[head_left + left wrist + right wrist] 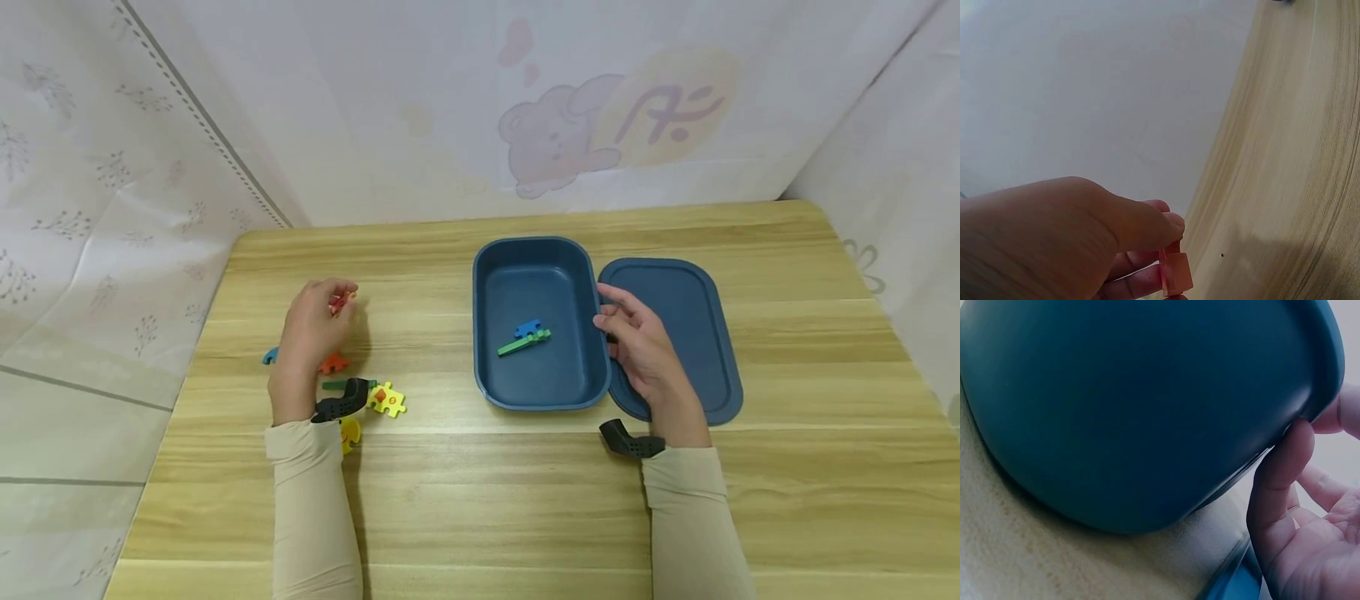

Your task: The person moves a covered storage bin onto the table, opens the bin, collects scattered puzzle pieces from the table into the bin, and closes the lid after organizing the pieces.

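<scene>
My left hand (315,333) is raised a little over the left of the table and pinches a small red puzzle piece (342,302) between thumb and fingers; the left wrist view shows that piece (1175,275) at my fingertips. Under and beside that hand lie several loose pieces: orange (333,363), yellow (387,401), green (339,385), blue (270,357). My right hand (637,342) rests with its thumb and fingertips against the right rim of a dark blue box (491,367), whose outer wall (1135,412) fills the right wrist view. Inside lie a blue piece (528,328) and a green piece (523,342).
The box's dark blue lid (690,317) lies flat to the right of the box, partly under my right hand. A patterned white cloth wall (480,100) encloses the wooden table (480,500) at the back and both sides.
</scene>
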Tool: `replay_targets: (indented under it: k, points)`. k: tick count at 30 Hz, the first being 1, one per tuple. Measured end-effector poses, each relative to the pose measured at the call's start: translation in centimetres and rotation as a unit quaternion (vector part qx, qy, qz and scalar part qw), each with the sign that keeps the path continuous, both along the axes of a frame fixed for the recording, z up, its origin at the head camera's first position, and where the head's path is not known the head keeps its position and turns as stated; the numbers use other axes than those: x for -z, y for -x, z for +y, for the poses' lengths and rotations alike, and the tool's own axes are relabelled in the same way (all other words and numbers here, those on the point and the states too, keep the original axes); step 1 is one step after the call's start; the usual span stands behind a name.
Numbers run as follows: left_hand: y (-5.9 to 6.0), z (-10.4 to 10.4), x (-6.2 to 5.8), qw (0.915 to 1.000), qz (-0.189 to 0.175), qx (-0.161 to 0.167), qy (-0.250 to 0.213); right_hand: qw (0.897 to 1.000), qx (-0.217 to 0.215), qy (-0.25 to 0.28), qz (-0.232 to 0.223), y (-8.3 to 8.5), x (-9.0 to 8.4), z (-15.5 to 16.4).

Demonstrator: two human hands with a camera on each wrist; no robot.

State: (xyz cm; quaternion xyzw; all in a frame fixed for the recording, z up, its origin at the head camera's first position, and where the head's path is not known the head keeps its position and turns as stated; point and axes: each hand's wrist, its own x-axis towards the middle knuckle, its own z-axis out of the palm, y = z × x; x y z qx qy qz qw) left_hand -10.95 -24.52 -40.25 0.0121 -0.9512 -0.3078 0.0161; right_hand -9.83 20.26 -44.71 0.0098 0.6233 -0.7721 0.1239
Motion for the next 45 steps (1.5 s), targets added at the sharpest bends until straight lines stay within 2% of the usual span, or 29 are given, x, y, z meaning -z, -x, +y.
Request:
replay_targets:
  k: [16,22,36,45]
  points:
    - [0.23,0.46,0.09,0.9999,0.006,0.007,-0.01,1.0,-0.001,0.001,0.001,0.0,-0.1,-0.03]
    - [0.28,0.73,0.0,0.9998,-0.004,0.013,-0.014,1.0,-0.003,0.008,0.006,0.1,-0.17,-0.03]
    - [-0.26,0.19,0.12,0.9998,-0.003,-0.006,-0.019,1.0,0.0,0.005,-0.002,-0.12,-0.14,-0.15]
    - [-0.05,0.83,-0.41,0.9993,0.013,0.017,-0.03,1.0,-0.002,0.001,0.003,-0.1,-0.23,-0.08]
